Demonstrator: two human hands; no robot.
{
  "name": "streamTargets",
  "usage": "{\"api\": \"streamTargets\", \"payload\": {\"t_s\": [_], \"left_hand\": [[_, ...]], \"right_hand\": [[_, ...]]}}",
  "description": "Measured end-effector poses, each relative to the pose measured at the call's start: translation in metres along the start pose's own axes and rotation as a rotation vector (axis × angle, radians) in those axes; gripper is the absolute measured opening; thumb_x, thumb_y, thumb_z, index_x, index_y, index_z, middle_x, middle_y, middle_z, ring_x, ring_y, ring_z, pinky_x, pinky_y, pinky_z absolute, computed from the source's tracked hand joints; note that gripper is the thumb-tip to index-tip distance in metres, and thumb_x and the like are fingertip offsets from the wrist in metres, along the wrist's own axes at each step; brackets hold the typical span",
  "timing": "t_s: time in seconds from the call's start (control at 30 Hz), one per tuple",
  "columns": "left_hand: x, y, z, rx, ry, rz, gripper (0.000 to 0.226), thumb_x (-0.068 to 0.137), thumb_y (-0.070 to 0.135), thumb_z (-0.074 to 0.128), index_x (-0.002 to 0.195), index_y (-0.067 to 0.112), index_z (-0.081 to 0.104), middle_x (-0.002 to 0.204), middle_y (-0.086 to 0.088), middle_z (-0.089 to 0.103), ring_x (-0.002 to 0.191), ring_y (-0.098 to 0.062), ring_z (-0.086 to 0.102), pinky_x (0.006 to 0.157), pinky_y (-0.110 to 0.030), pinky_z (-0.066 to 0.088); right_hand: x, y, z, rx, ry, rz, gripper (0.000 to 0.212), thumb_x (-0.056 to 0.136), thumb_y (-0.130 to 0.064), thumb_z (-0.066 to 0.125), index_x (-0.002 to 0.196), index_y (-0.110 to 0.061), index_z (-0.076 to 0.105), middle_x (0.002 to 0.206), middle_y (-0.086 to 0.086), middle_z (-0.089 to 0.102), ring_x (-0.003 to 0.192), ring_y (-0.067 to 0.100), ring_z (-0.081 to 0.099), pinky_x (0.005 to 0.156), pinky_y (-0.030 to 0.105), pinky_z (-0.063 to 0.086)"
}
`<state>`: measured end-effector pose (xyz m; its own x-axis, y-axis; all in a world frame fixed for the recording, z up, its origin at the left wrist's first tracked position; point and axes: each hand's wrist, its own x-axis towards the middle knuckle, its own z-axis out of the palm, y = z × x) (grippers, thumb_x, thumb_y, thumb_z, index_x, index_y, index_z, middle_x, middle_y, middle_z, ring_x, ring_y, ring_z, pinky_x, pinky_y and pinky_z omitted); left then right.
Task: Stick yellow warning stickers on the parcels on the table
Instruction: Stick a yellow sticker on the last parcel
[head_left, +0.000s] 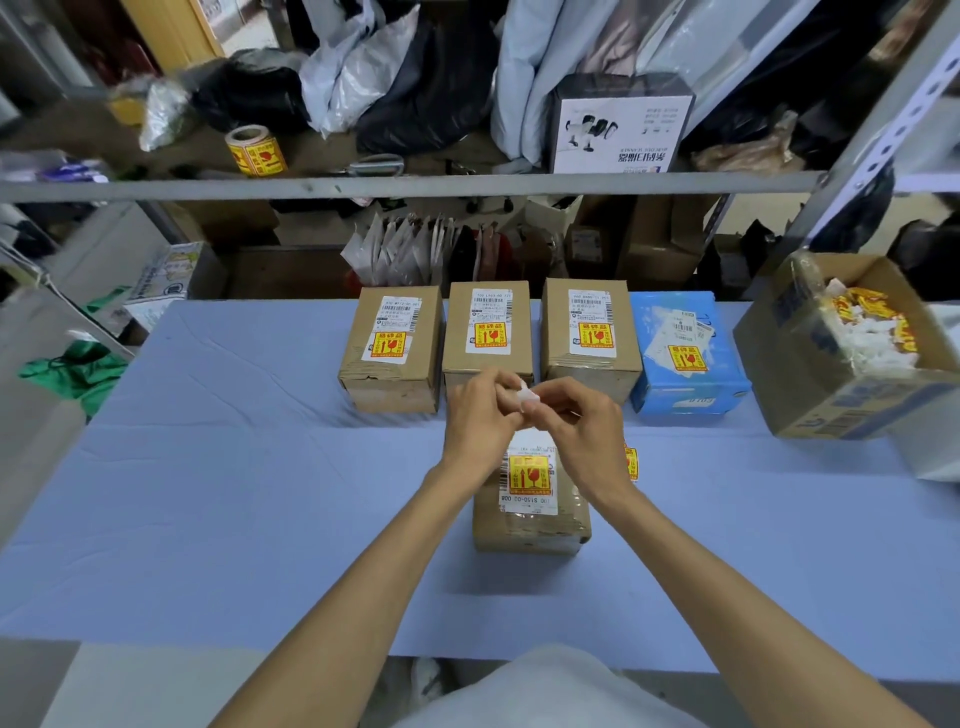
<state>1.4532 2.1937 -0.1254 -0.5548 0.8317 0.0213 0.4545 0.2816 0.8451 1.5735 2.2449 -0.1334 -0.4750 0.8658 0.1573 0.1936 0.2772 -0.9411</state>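
Observation:
A brown parcel (530, 525) lies on the blue table (234, 493) in front of me, with a yellow warning sticker (529, 472) on its white label. Above it my left hand (480, 415) and my right hand (576, 415) together pinch a small white scrap of backing paper (529, 397). Beside my right wrist a bit of another yellow sticker (630, 462) shows. Along the back stand three brown parcels (395, 348) (488, 332) (589, 332) and one blue parcel (685, 353), each bearing a yellow sticker.
An open cardboard box (852, 353) at the right holds crumpled white and yellow backing scraps. A roll of yellow stickers (255, 150) sits on the shelf above, among bags and a white carton (621, 124). Green cloth (78, 369) lies off the table's left edge.

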Motion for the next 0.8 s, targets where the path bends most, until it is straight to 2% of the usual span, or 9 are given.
{"api": "streamTargets", "payload": {"t_s": [0.1, 0.23, 0.33, 0.4, 0.53, 0.6, 0.67, 0.73, 0.8], "left_hand": [[0.0, 0.005, 0.004, -0.116, -0.062, -0.008, 0.032, 0.068, 0.011, 0.084, 0.086, 0.022, 0.06, 0.069, 0.006, 0.068, 0.071, -0.004, 0.067, 0.066, -0.021, 0.057], [-0.001, 0.007, 0.006, -0.242, -0.072, 0.037, 0.028, 0.075, 0.009, 0.078, 0.086, 0.032, 0.068, 0.087, 0.01, 0.069, 0.08, 0.002, 0.064, 0.069, -0.013, 0.052], [0.001, 0.006, 0.007, -0.343, -0.131, 0.012, 0.029, 0.081, 0.007, 0.072, 0.093, 0.033, 0.071, 0.1, 0.006, 0.07, 0.091, -0.009, 0.067, 0.081, -0.026, 0.055], [0.004, 0.007, 0.007, -0.378, -0.153, -0.011, 0.028, 0.082, 0.005, 0.07, 0.088, 0.032, 0.07, 0.09, 0.008, 0.073, 0.086, -0.011, 0.069, 0.081, -0.03, 0.056], [0.01, 0.01, 0.008, -0.292, -0.099, -0.027, 0.013, 0.08, 0.013, 0.074, 0.078, 0.026, 0.071, 0.078, 0.008, 0.072, 0.079, -0.009, 0.069, 0.077, -0.025, 0.054], [0.011, 0.009, 0.007, -0.23, -0.083, -0.041, 0.004, 0.082, 0.017, 0.073, 0.08, 0.02, 0.072, 0.076, 0.007, 0.071, 0.076, -0.007, 0.068, 0.073, -0.023, 0.055], [0.012, 0.009, 0.007, -0.207, -0.057, -0.061, 0.009, 0.086, 0.021, 0.069, 0.084, 0.013, 0.073, 0.075, 0.004, 0.07, 0.07, -0.005, 0.066, 0.068, -0.02, 0.054], [0.013, 0.01, 0.006, -0.163, -0.02, -0.066, 0.015, 0.087, 0.024, 0.068, 0.086, 0.01, 0.073, 0.073, 0.003, 0.068, 0.064, -0.001, 0.061, 0.059, -0.009, 0.048], [0.013, 0.01, 0.005, -0.15, -0.007, -0.054, 0.014, 0.086, 0.024, 0.069, 0.086, 0.011, 0.074, 0.068, 0.006, 0.067, 0.058, 0.003, 0.059, 0.054, -0.006, 0.043]], "right_hand": [[0.003, 0.005, -0.005, 0.073, 0.031, 0.064, 0.007, 0.086, -0.015, 0.068, 0.088, -0.013, 0.074, 0.073, -0.002, 0.072, 0.069, 0.015, 0.068, 0.064, 0.03, 0.057], [0.008, 0.007, -0.012, 0.211, 0.05, 0.166, 0.007, 0.087, -0.013, 0.067, 0.083, -0.014, 0.073, 0.071, 0.005, 0.072, 0.066, 0.018, 0.069, 0.063, 0.028, 0.057], [0.01, 0.006, -0.015, 0.354, 0.051, 0.243, 0.008, 0.086, -0.009, 0.068, 0.08, -0.011, 0.072, 0.067, 0.008, 0.071, 0.061, 0.017, 0.066, 0.062, 0.025, 0.056], [0.011, 0.005, -0.014, 0.459, 0.065, 0.302, 0.001, 0.084, -0.006, 0.07, 0.083, -0.006, 0.071, 0.068, 0.009, 0.072, 0.062, 0.018, 0.067, 0.063, 0.024, 0.056], [0.01, 0.004, -0.01, 0.554, 0.127, 0.393, 0.012, 0.079, 0.005, 0.071, 0.088, -0.002, 0.069, 0.073, 0.012, 0.073, 0.071, 0.024, 0.071, 0.066, 0.025, 0.057], [0.007, 0.004, -0.01, 0.577, 0.092, 0.385, 0.009, 0.081, 0.003, 0.069, 0.087, -0.003, 0.073, 0.077, 0.015, 0.073, 0.074, 0.028, 0.072, 0.069, 0.026, 0.058], [0.004, 0.002, -0.01, 0.577, 0.02, 0.325, 0.01, 0.081, -0.002, 0.07, 0.09, -0.005, 0.075, 0.081, 0.016, 0.074, 0.078, 0.029, 0.073, 0.073, 0.027, 0.058], [0.003, 0.001, -0.01, 0.512, -0.044, 0.239, 0.013, 0.08, -0.006, 0.074, 0.093, -0.008, 0.076, 0.085, 0.013, 0.075, 0.082, 0.027, 0.073, 0.075, 0.027, 0.058], [0.003, 0.001, -0.01, 0.417, -0.024, 0.188, 0.01, 0.081, -0.01, 0.074, 0.091, -0.011, 0.076, 0.08, 0.009, 0.075, 0.076, 0.024, 0.073, 0.072, 0.026, 0.057]]}}
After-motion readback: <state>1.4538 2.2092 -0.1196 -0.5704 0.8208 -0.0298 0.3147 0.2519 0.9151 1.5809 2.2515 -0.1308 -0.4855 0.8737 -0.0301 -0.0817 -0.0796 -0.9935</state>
